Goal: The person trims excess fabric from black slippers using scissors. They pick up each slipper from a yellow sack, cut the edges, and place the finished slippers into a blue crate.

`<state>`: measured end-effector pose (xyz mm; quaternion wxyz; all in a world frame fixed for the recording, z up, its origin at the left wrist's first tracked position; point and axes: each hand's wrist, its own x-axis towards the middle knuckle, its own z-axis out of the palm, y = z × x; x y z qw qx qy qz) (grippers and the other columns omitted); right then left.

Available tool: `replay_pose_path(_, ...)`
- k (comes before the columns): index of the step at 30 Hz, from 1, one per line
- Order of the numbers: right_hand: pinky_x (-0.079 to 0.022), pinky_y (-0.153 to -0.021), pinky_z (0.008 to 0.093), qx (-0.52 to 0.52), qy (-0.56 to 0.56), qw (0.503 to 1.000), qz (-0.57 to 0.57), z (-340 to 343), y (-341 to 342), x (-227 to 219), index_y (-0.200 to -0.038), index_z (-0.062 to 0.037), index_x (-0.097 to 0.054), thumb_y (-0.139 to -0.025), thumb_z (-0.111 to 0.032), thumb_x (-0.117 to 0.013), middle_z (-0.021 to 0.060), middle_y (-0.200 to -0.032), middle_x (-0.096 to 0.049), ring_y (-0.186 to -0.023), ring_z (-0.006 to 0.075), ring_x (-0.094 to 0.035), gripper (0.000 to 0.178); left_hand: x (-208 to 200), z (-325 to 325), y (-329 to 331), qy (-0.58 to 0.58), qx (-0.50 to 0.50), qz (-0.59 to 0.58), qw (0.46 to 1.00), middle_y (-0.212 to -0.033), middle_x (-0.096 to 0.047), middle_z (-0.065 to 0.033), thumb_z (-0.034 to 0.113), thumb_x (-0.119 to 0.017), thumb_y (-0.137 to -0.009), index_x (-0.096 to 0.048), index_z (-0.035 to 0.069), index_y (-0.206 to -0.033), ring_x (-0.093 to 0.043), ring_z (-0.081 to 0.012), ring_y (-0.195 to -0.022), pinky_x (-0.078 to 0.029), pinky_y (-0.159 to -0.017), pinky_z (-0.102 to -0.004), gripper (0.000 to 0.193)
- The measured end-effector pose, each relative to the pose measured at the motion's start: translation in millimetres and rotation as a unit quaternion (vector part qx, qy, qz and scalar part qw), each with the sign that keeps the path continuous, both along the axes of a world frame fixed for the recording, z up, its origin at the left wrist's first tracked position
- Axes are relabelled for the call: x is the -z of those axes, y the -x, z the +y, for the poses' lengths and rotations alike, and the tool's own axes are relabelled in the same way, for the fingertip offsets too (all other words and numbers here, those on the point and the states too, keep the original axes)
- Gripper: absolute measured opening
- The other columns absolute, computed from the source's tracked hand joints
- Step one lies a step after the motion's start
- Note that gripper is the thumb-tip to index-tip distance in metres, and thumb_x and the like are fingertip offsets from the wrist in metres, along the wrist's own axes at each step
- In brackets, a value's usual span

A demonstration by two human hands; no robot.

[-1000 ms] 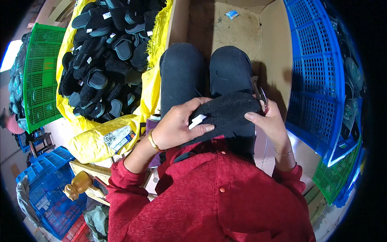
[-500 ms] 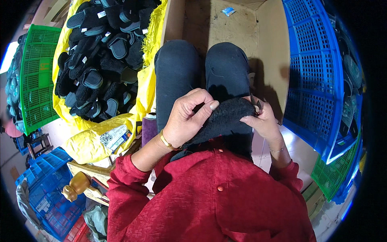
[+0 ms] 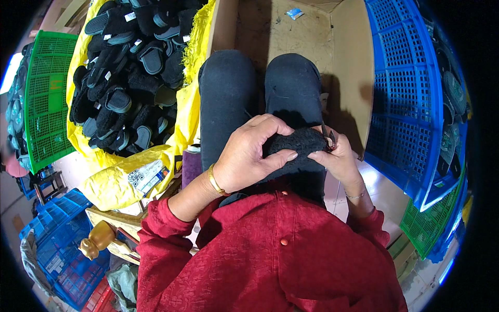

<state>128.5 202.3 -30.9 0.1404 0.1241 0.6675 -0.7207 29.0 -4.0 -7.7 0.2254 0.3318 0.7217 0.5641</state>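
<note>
A fuzzy black slipper point(image 3: 297, 141) is held above my lap, between both hands. My left hand point(image 3: 253, 150) is closed on its left end, thumb along the near edge and fingers over the far side. My right hand point(image 3: 339, 160) pinches the slipper's right end with the thumb. In that same hand sits a pair of small dark thread snips point(image 3: 327, 136), blades pointing up past the slipper's end. The snips' handles are mostly hidden in the palm.
A yellow sack point(image 3: 189, 112) full of black slippers point(image 3: 152, 61) stands at the left. Beyond my knees lies an open cardboard box point(image 3: 351, 57) with a small blue packet point(image 3: 294, 14). Blue crates point(image 3: 405, 88) rise at the right; a gold figurine point(image 3: 99, 240) sits lower left.
My left hand has moved right along the slipper, closer to my right hand. The slipper now looks bunched and shorter between them. My right hand stays in nearly the same place with the snips.
</note>
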Motion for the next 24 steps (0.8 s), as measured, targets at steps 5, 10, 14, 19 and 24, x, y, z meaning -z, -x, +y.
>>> replay_pose_path(5,-0.046,-0.074,0.0218,-0.007,-0.023,1.0,0.011,0.9,-0.6,2.4,-0.108,0.0005,-0.056,-0.076,-0.013,-0.072,0.0,-0.088,-0.061,-0.081,0.0058,-0.054,0.038,-0.8,-6.6,2.7,0.007,0.039,-0.069,0.997,-0.098,-0.06,-0.0096,0.006,-0.069,-0.076,-0.059,0.001,-0.103,-0.057,-0.0224,-0.096,-0.042,-0.087,-0.0306,0.029)
replay_pose_path(10,-0.046,-0.074,0.0219,0.002,-0.019,1.0,0.006,-0.1,-1.1,5.0,-0.108,-0.0002,-0.055,-0.077,-0.016,-0.072,-0.0002,-0.088,-0.06,-0.08,0.0061,-0.054,0.039,-0.1,-10.2,-0.2,0.004,0.037,-0.068,0.997,-0.103,-0.06,-0.0105,0.008,-0.063,-0.082,-0.059,0.001,-0.108,-0.056,-0.0213,-0.098,-0.042,-0.088,-0.0306,0.027)
replay_pose_path(14,-0.046,-0.075,0.022,0.004,-0.025,1.0,0.007,1.2,-3.4,7.8,-0.108,-0.0005,-0.056,-0.077,-0.015,-0.072,-0.0007,-0.087,-0.06,-0.08,0.006,-0.054,0.038,2.0,-11.9,-0.8,0.006,0.035,-0.058,0.998,-0.104,-0.061,-0.0112,0.011,-0.055,-0.089,-0.06,0.001,-0.11,-0.056,-0.0195,-0.097,-0.042,-0.087,-0.0297,0.024)
replay_pose_path(19,-0.046,-0.075,0.0219,0.003,-0.021,1.0,0.006,0.3,-3.7,5.3,-0.108,-0.0005,-0.056,-0.077,-0.014,-0.071,-0.001,-0.087,-0.06,-0.08,0.0056,-0.054,0.036,-1.4,-11.2,2.7,0.018,0.02,-0.152,0.988,-0.1,-0.064,-0.0114,0.011,-0.053,-0.091,-0.062,0.0,-0.107,-0.059,-0.0164,-0.091,-0.044,-0.083,-0.0267,0.022)
replay_pose_path(24,-0.046,-0.075,0.022,0.013,-0.021,1.0,-0.002,-1.5,-2.5,2.6,-0.108,-0.0002,-0.056,-0.078,-0.012,-0.07,-0.001,-0.088,-0.06,-0.081,0.0056,-0.054,0.036,-8.3,-10.7,6.5,0.029,0.017,-0.09,0.995,-0.093,-0.066,-0.0103,0.009,-0.06,-0.087,-0.064,-0.001,-0.101,-0.061,-0.0146,-0.084,-0.048,-0.075,-0.0263,0.019)
